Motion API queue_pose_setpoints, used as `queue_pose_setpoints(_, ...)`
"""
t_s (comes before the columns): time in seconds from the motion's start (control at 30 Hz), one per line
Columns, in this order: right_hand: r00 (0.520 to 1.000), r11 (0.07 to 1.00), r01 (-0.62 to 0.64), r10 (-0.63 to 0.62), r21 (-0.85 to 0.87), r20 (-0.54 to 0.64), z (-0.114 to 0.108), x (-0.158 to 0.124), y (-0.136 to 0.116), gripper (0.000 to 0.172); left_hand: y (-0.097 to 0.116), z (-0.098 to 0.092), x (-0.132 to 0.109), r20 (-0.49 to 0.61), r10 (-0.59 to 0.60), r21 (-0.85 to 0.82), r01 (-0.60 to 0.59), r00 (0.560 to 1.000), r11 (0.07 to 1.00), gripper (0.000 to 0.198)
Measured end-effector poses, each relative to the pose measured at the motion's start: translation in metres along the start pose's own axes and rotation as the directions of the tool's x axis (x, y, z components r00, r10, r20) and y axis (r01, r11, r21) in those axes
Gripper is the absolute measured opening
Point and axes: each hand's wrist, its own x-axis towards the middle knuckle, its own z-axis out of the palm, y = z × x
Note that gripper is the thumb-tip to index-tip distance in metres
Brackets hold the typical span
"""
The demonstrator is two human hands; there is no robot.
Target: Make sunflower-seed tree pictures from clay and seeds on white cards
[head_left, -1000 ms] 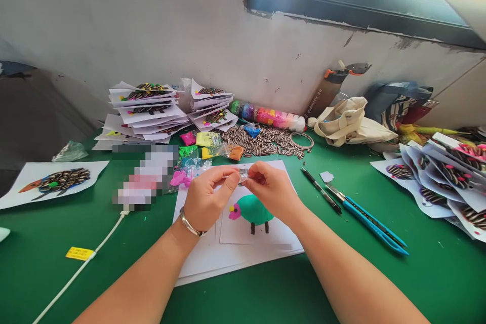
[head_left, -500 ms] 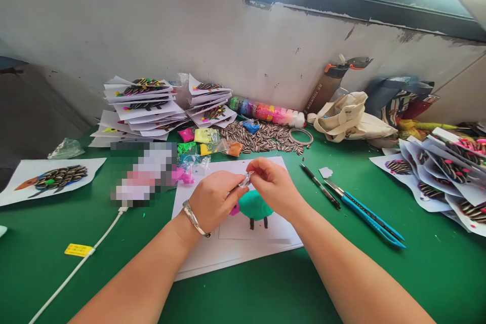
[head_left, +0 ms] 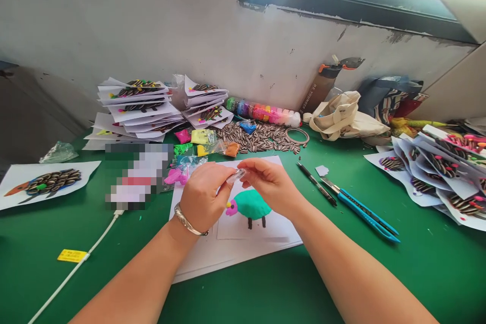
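Note:
My left hand (head_left: 207,195), with a silver bangle at the wrist, is closed on one end of a small clear plastic wrapper (head_left: 236,176). The fingers of my right hand (head_left: 268,182) pinch its other end. Whatever the wrapper may contain is hidden by my fingers. Just below my hands lies a sheet of white paper (head_left: 228,258) bearing a clay animal (head_left: 253,205). It has a flat green body, a pink head with a yellow bit on it, and two dark legs.
Clay packets (head_left: 203,136) and sunflower seeds (head_left: 261,136) lie behind the paper. A pen (head_left: 317,185) and a blue utility knife (head_left: 366,212) are at the right. Stacked seed pictures (head_left: 140,106) stand back left, more (head_left: 436,172) at right. A white cable (head_left: 76,268) runs front left.
My hands have shifted slightly left with the wrapper, and more of it shows between them. The clay animal's pink head with its yellow bit is now uncovered. The whole view has shifted slightly.

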Motion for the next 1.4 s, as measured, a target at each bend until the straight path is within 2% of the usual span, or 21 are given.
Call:
queue_pose_setpoints(0.13,0.999,1.0,-0.013,0.012,0.025,0.043,-0.002,0.0,0.0,0.021,-0.002,0.002,-0.001,-0.027,0.067,0.062,-0.066,0.997,0.996,0.017)
queue_pose_setpoints(0.27,0.99,0.997,-0.048,0.04,0.06,0.132,-0.018,0.001,-0.001,0.033,-0.012,0.002,-0.003,-0.08,0.02,0.151,-0.007,0.997,0.989,0.014)
queue_pose_setpoints(0.37,0.999,0.997,-0.053,0.053,-0.061,-0.003,-0.036,-0.001,-0.001,0.033,-0.027,-0.002,-0.002,-0.176,-0.028,0.264,0.075,0.984,0.962,0.016)
queue_pose_setpoints(0.47,0.986,0.959,-0.13,0.098,-0.252,-0.138,-0.053,-0.01,0.0,0.021,-0.041,-0.001,-0.002,-0.129,-0.109,0.362,0.149,0.986,0.92,0.026)
queue_pose_setpoints(0.53,0.984,0.879,-0.161,0.107,-0.448,-0.144,-0.06,-0.021,0.001,0.02,-0.046,0.003,-0.004,0.007,-0.217,0.431,0.193,0.976,0.882,0.032)
queue_pose_setpoints(0.6,0.984,0.742,-0.181,0.137,-0.646,-0.117,-0.064,-0.032,0.0,0.02,-0.047,0.008,-0.008,0.133,-0.329,0.475,0.231,0.935,0.849,0.035)
queue_pose_setpoints(0.67,0.974,0.593,-0.214,0.194,-0.776,-0.12,-0.066,-0.041,-0.001,0.017,-0.046,0.012,-0.01,0.173,-0.367,0.487,0.244,0.914,0.838,0.039)
queue_pose_setpoints(0.77,0.956,0.465,-0.225,0.276,-0.856,-0.101,-0.069,-0.048,0.003,0.01,-0.04,0.01,-0.009,0.11,-0.266,0.442,0.193,0.958,0.876,0.037)
queue_pose_setpoints(0.87,0.947,0.442,-0.173,0.322,-0.88,-0.024,-0.072,-0.05,0.011,0.012,-0.031,0.005,-0.007,0.051,-0.077,0.318,0.057,0.996,0.946,0.031)
queue_pose_setpoints(0.93,0.949,0.432,-0.119,0.315,-0.894,0.026,-0.073,-0.05,0.016,0.016,-0.025,0.004,-0.007,0.087,0.003,0.231,-0.023,0.996,0.973,0.03)
queue_pose_setpoints(1.07,0.96,0.391,-0.014,0.263,-0.92,0.097,-0.071,-0.053,0.018,0.02,-0.019,0.005,-0.01,0.204,0.001,0.17,-0.036,0.979,0.985,0.03)
queue_pose_setpoints(1.23,0.955,0.321,-0.012,0.286,-0.947,0.084,-0.067,-0.055,0.014,0.019,-0.018,0.005,-0.01,0.327,-0.038,0.187,-0.025,0.944,0.982,0.03)
queue_pose_setpoints(1.3,0.954,0.361,-0.025,0.288,-0.932,0.086,-0.068,-0.054,0.014,0.021,-0.018,0.006,-0.01,0.353,-0.057,0.205,-0.018,0.934,0.979,0.029)
queue_pose_setpoints(1.4,0.967,0.471,-0.046,0.242,-0.881,0.078,-0.073,-0.05,0.017,0.025,-0.019,0.008,-0.012,0.383,-0.087,0.222,0.0,0.92,0.975,0.028)
